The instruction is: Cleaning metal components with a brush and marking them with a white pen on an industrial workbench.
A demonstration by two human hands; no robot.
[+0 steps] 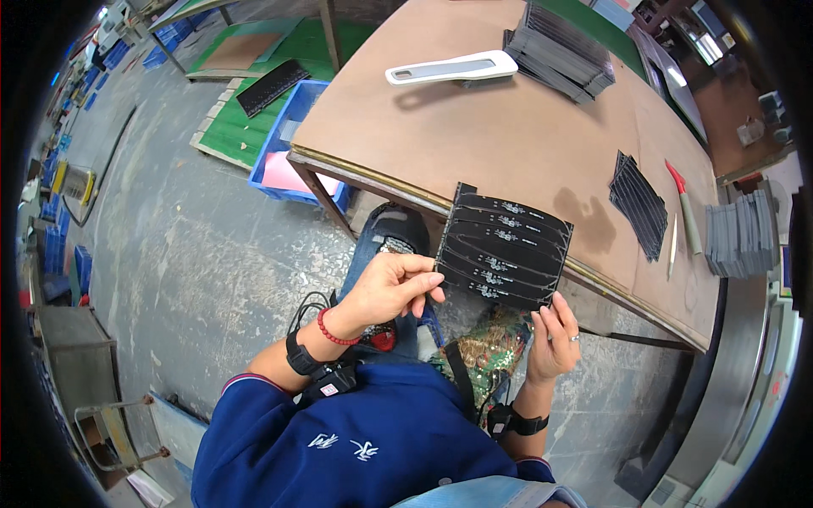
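Note:
Above the near edge of the table (525, 127), a black panel of long curved strips with small white print (506, 245) is held up in front of me. My left hand (391, 288) pinches its left edge between thumb and fingers. At the lower right corner, the fingertips of my right hand (552, 340) grip the same panel. Further right on the tabletop lies a fanned pile of similar black panels (639, 207). Beside it are a tool with a red tip and greenish handle (683, 203) and a thin white pen-like stick (672, 245).
A brush with a white and grey handle (453, 68) lies near a tall stack of dark panels (566, 52). Another grey stack (741, 235) stands at the far right. Left of the table, a blue crate (292, 123) with pink sheets stands beside a green pallet (233, 135).

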